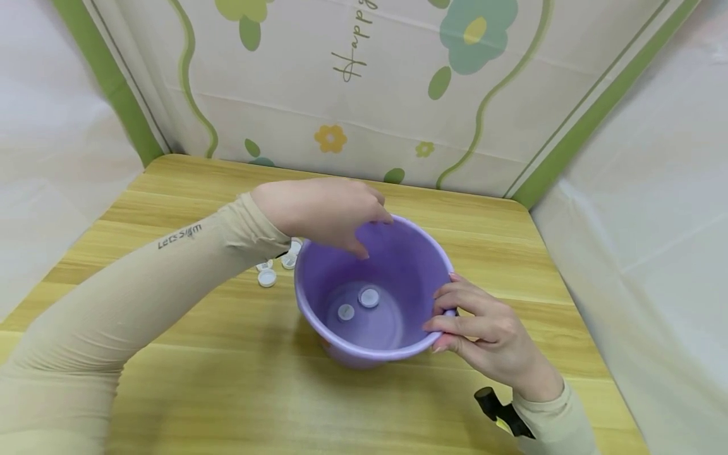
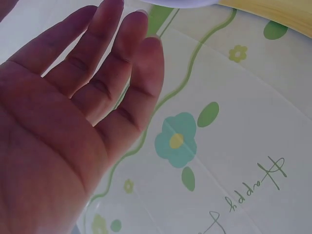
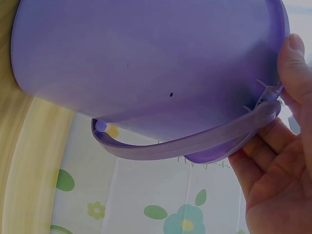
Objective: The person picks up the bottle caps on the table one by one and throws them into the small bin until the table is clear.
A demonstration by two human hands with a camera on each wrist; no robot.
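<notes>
A purple bucket stands on the table, its mouth tipped toward the head camera. Two white round caps, one larger and one smaller, lie on its bottom. My right hand grips the right side of the rim, thumb outside; in the right wrist view the bucket's handle hangs beside those fingers. Over the far left rim is my left hand, thumb pointing down into the bucket. The left wrist view shows its palm bare, with fingers loosely extended and nothing held.
Several white caps lie on the wooden table left of the bucket, partly behind my left sleeve. A printed cloth with flowers hangs at the far edge. A black device sits at my right wrist.
</notes>
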